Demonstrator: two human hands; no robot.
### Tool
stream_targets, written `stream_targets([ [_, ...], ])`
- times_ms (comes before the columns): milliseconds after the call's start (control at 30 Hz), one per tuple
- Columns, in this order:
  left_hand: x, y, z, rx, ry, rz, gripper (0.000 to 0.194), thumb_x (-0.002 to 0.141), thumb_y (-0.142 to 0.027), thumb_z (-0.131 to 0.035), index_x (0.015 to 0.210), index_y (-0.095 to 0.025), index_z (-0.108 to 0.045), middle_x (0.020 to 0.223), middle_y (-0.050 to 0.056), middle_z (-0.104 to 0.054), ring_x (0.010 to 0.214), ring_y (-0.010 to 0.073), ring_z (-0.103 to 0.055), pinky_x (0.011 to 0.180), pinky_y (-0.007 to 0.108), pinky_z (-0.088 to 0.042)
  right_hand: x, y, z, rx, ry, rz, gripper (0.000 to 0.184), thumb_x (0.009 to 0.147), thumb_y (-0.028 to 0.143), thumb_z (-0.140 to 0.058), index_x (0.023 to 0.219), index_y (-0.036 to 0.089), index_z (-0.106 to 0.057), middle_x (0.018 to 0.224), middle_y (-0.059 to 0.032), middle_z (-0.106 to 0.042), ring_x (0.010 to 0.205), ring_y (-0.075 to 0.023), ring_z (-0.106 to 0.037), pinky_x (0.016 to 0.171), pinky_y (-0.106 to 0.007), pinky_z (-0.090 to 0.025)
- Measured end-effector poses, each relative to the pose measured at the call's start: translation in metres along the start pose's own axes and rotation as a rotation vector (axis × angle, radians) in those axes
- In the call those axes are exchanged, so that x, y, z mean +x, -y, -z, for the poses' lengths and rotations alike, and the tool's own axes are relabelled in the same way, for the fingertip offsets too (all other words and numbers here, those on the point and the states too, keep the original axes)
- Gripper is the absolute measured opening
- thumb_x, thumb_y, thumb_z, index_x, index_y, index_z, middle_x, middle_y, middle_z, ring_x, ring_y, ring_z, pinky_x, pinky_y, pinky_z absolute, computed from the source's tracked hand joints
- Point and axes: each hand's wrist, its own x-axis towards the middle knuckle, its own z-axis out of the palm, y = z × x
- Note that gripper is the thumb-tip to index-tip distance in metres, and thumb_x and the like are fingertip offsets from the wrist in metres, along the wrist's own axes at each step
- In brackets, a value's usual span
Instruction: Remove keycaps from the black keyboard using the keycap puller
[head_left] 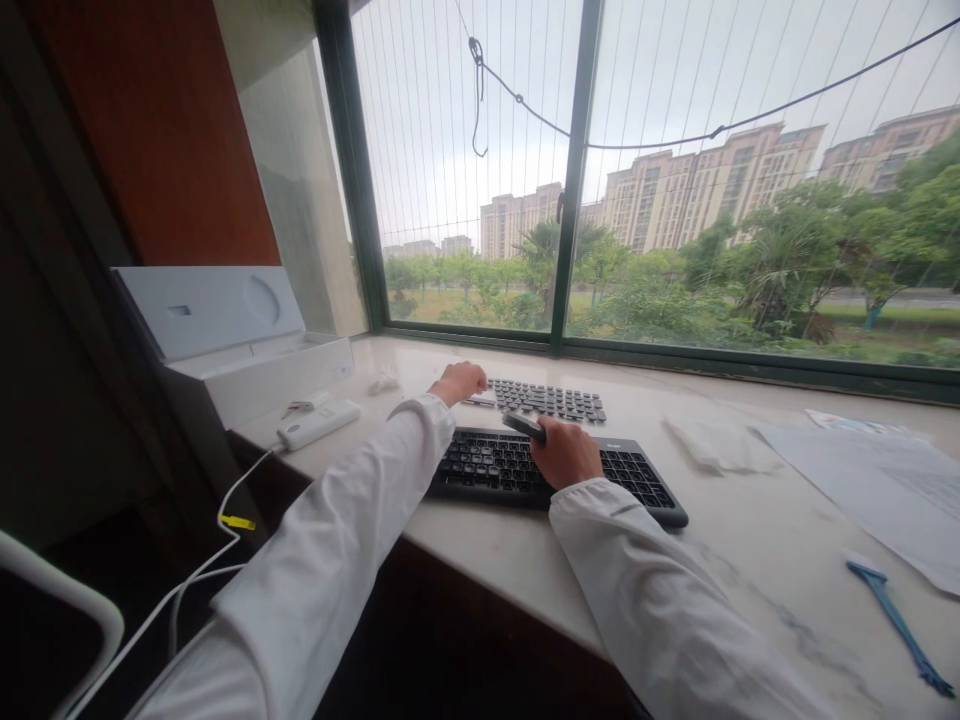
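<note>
Nearest to you, your two white sleeves reach out over the edge of the pale stone table [750,560]. Your right hand [564,452] rests on the black keyboard [637,480] and is closed around a small dark tool [523,425], likely a key puller, though it is too small to be sure. Just past the keyboard lies a neat patch of loose black keycaps [551,400], set out in rows on the table. Your left hand [459,381] is curled at the left end of those rows, its fingers bent down on something small; you cannot tell if it grips a cap or only touches one. It looks like you are in the middle of taking keys off the keyboard and laying them out. The next move seems to call for a gentle, straight pull, and a free spot in the rows. Off to the right lie a blue stick tool [900,630], some paper sheets [862,470] and a crumpled wipe [705,440]. To the left sit a white charger [319,424] with its cable and an open white box [247,350]. There is a small mark on the keyboard's top edge, but it is too tiny to read. Far off, the window [577,170] shows trees and tall buildings.
</note>
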Motion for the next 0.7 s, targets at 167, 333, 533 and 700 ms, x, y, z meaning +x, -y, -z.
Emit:
stream_targets([
  [167, -0.032, -0.023, 0.018, -0.063, -0.080, -0.015, 0.020, 0.084, -0.030, -0.054, 0.096, -0.030, -0.070, 0.102, -0.001, -0.068, 0.092, 0.0164, -0.059, 0.085, 0.028, -0.043, 0.000, 0.000, 0.003, 0.091, -0.072, -0.015, 0.026, 0.087, 0.034, -0.040, 0.087, 0.023, -0.063, 0.076, -0.0074, -0.067, 0.070, -0.0209, -0.061, 0.059, -0.028, -0.035],
  [333, -0.101, -0.047, 0.019, -0.221, -0.239, -0.132, 0.019, 0.086, -0.035, -0.053, 0.094, -0.031, -0.070, 0.097, -0.004, -0.068, 0.087, 0.0146, -0.060, 0.081, 0.026, -0.045, 0.007, -0.007, 0.002, 0.387, -0.153, -0.051, 0.030, 0.086, 0.039, -0.041, 0.074, 0.021, -0.062, 0.070, -0.0058, -0.065, 0.069, -0.0211, -0.059, 0.062, -0.028, -0.037],
  [533, -0.176, -0.060, -0.015, -0.254, -0.331, -0.272, 0.020, 0.085, -0.038, -0.056, 0.097, -0.029, -0.068, 0.098, -0.001, -0.065, 0.093, 0.0153, -0.056, 0.081, 0.025, -0.044, 0.011, -0.008, -0.002, 0.981, -0.147, -0.202, 0.051, 0.079, 0.065, -0.040, 0.065, 0.019, -0.057, 0.050, -0.0038, -0.052, 0.049, -0.0183, -0.050, 0.048, -0.029, -0.036],
  [700, -0.189, -0.060, -0.035, -0.256, -0.405, -0.261, 0.024, 0.084, -0.038, -0.056, 0.104, -0.030, -0.066, 0.106, 0.000, -0.060, 0.101, 0.0177, -0.050, 0.088, 0.032, -0.040, 0.007, 0.000, -0.002, 1.395, -0.094, -0.285, 0.044, 0.071, 0.065, -0.055, 0.064, 0.021, -0.049, 0.040, 0.0058, -0.035, 0.033, -0.0107, -0.031, 0.035, -0.027, -0.026],
])
